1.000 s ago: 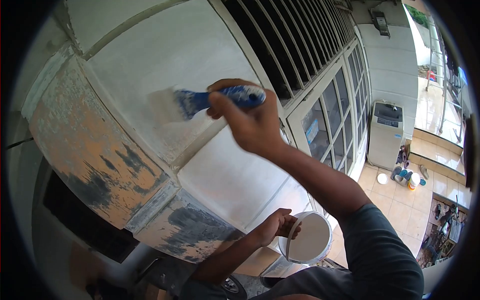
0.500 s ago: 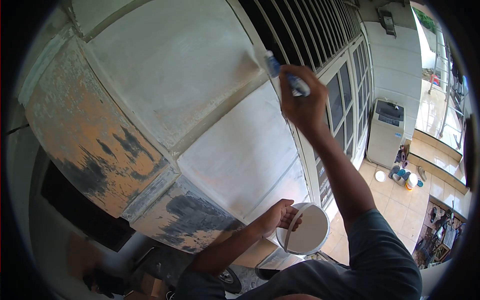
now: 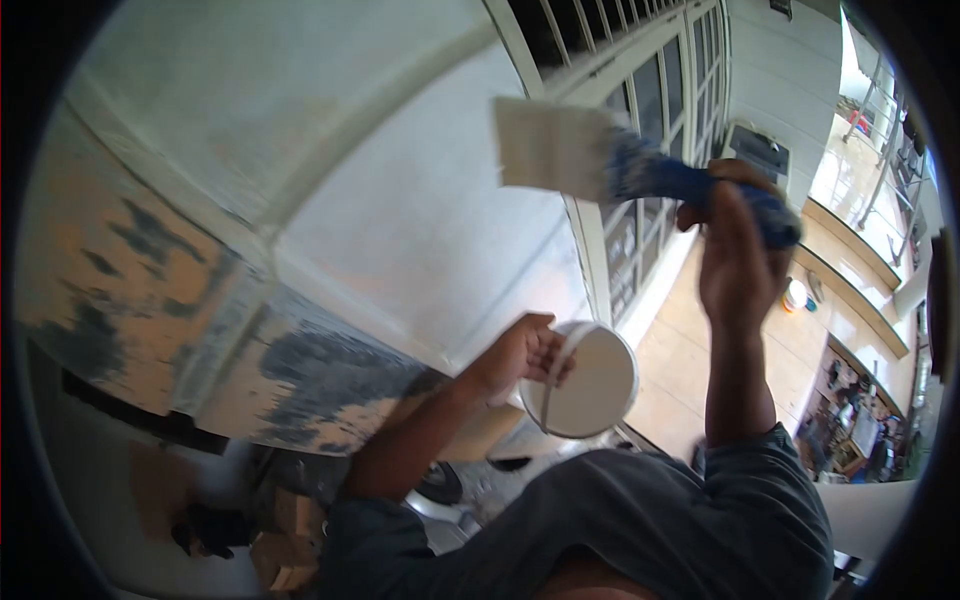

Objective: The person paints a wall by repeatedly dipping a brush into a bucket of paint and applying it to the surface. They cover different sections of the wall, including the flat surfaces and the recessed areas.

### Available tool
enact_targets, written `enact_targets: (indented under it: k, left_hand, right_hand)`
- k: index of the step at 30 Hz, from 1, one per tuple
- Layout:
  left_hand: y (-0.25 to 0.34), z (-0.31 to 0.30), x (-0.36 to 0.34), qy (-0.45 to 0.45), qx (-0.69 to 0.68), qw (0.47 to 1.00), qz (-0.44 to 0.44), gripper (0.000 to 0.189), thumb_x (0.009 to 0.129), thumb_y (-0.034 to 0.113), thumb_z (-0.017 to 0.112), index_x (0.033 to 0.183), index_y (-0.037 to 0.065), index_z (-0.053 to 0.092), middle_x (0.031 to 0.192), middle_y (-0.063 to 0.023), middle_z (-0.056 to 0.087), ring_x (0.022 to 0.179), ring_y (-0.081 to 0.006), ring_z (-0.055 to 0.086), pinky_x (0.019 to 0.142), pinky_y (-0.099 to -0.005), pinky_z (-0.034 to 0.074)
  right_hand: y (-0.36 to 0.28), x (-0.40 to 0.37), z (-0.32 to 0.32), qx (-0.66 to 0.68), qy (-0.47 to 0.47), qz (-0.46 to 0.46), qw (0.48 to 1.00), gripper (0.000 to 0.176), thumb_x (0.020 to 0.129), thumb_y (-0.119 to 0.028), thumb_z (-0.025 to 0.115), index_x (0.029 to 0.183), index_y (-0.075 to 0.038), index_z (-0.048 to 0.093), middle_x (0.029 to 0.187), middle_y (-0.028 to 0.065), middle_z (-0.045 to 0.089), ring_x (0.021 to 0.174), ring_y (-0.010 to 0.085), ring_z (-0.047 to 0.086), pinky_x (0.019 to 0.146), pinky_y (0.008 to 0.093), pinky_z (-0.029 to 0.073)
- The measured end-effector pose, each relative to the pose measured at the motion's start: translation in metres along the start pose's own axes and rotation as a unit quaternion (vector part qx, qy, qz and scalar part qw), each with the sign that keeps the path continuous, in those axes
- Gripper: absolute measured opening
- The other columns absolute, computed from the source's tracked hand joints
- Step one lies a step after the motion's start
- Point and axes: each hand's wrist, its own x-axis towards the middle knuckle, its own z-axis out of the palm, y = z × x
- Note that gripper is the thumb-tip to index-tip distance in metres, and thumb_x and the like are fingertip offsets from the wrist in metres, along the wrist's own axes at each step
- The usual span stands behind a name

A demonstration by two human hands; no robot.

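A wide paint brush (image 3: 570, 150) with pale bristles and a blue, paint-smeared handle is gripped in my right hand (image 3: 745, 235), raised at the right and apart from the wall. The fingers of my left hand (image 3: 535, 355) curl round the handle strap of a white bucket (image 3: 592, 385), whose inside looks off-white. Left of the bucket is a white-coated wall panel (image 3: 420, 210). Below it lies a panel with dark patches and bare orange areas (image 3: 330, 370).
A barred window (image 3: 590, 25) and glazed white doors (image 3: 655, 110) line the wall. A washing machine (image 3: 758, 150) stands behind my right hand. Tiled steps (image 3: 850, 260) rise at the right. Cardboard boxes (image 3: 290, 540) lie at the lower left, and clutter (image 3: 855, 430) at the lower right.
My right hand and the brush have come away from the wall, moving right and closer to the camera. The view has shifted, and the bucket with my left hand appears higher.
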Motion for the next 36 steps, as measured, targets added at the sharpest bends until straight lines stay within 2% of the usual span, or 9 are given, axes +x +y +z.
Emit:
enact_targets:
  k: [2,7,11,15,19,22,27,30,36]
  left_hand:
    - [0.005,0.003,-0.001,0.011,0.012,1.0,0.0,0.058,0.093,0.045,0.03,0.099,-0.004,0.061,0.089,-0.0152,0.067,0.079,-0.0252,0.065,0.083,-0.0384,0.048]
    - [0.003,0.004,0.0,0.034,0.016,0.999,0.006,0.059,0.092,0.046,0.034,0.098,-0.005,0.06,0.085,-0.0147,0.066,0.078,-0.0236,0.064,0.081,-0.0354,0.048]
    - [-0.001,0.002,-0.002,0.032,0.048,0.998,0.032,0.063,0.09,0.05,0.034,0.1,-0.007,0.06,0.087,-0.0155,0.065,0.078,-0.0217,0.063,0.08,-0.0337,0.048]
    - [-0.004,-0.003,-0.003,0.019,0.057,0.997,0.047,0.067,0.089,0.052,0.034,0.102,-0.008,0.059,0.087,-0.0156,0.065,0.078,-0.0206,0.062,0.08,-0.0318,0.048]
    - [-0.01,-0.003,-0.005,0.013,0.056,0.994,0.09,0.068,0.09,0.052,0.033,0.105,-0.009,0.058,0.088,-0.0161,0.064,0.078,-0.0198,0.062,0.08,-0.0301,0.048]
    - [-0.006,0.001,-0.009,0.009,0.075,0.991,0.109,0.069,0.09,0.053,0.033,0.106,-0.01,0.058,0.088,-0.0164,0.064,0.078,-0.0195,0.062,0.081,-0.0297,0.047]
    - [-0.004,-0.006,-0.005,-0.011,0.127,0.987,0.1,0.071,0.088,0.055,0.034,0.106,-0.01,0.058,0.088,-0.0159,0.064,0.079,-0.0191,0.062,0.084,-0.029,0.045]
    - [-0.005,0.0,-0.009,0.024,0.11,0.987,0.111,0.058,0.091,0.049,0.031,0.114,0.0,0.054,0.076,-0.0117,0.061,0.071,-0.0168,0.058,0.076,-0.0314,0.044]
    - [0.0,-0.002,-0.009,0.004,0.104,0.991,0.083,0.069,0.085,0.056,0.041,0.101,-0.008,0.058,0.085,-0.014,0.064,0.077,-0.0186,0.062,0.081,-0.0276,0.047]
  right_hand:
    - [-0.016,-0.008,-0.04,-0.044,0.052,0.016,0.998,0.017,0.087,-0.002,0.056,0.1,0.008,0.06,0.093,0.0191,0.064,0.061,0.021,0.063,0.056,0.0291,0.051]
    - [-0.046,-0.025,-0.101,-0.202,-0.133,0.139,0.96,0.018,0.081,-0.001,0.058,0.095,0.01,0.062,0.085,0.0168,0.064,0.06,0.0199,0.06,0.057,0.0276,0.047]
    - [-0.029,-0.058,-0.082,-0.293,-0.238,0.273,0.885,0.015,0.074,-0.001,0.063,0.088,0.005,0.064,0.077,0.0106,0.063,0.061,0.0148,0.058,0.057,0.026,0.045]
    - [0.019,-0.101,-0.053,-0.298,-0.436,0.265,0.807,0.015,0.071,0.001,0.066,0.086,0.002,0.066,0.076,0.0141,0.064,0.066,0.0222,0.064,0.06,0.0321,0.048]
    - [0.078,-0.153,-0.046,-0.351,-0.62,0.278,0.644,0.018,0.071,-0.001,0.062,0.088,-0.004,0.069,0.079,0.0132,0.065,0.075,0.0302,0.064,0.069,0.0367,0.051]
    - [0.103,-0.174,-0.036,-0.478,-0.683,0.297,0.466,0.015,0.071,-0.002,0.06,0.084,-0.005,0.068,0.08,0.0114,0.065,0.082,0.0292,0.063,0.073,0.0365,0.051]
    - [0.108,-0.169,-0.032,-0.421,-0.731,0.276,0.46,0.021,0.072,-0.011,0.061,0.092,-0.005,0.063,0.086,0.0139,0.063,0.087,0.0307,0.062,0.075,0.0388,0.05]
    - [0.11,-0.166,-0.026,-0.436,-0.725,0.279,0.455,0.022,0.072,-0.01,0.06,0.093,-0.004,0.062,0.084,0.0137,0.063,0.086,0.0312,0.062,0.076,0.0389,0.05]
    - [0.108,-0.17,-0.028,-0.449,-0.727,0.26,0.45,0.021,0.071,-0.011,0.06,0.09,-0.005,0.062,0.083,0.014,0.062,0.083,0.0313,0.062,0.072,0.0397,0.05]
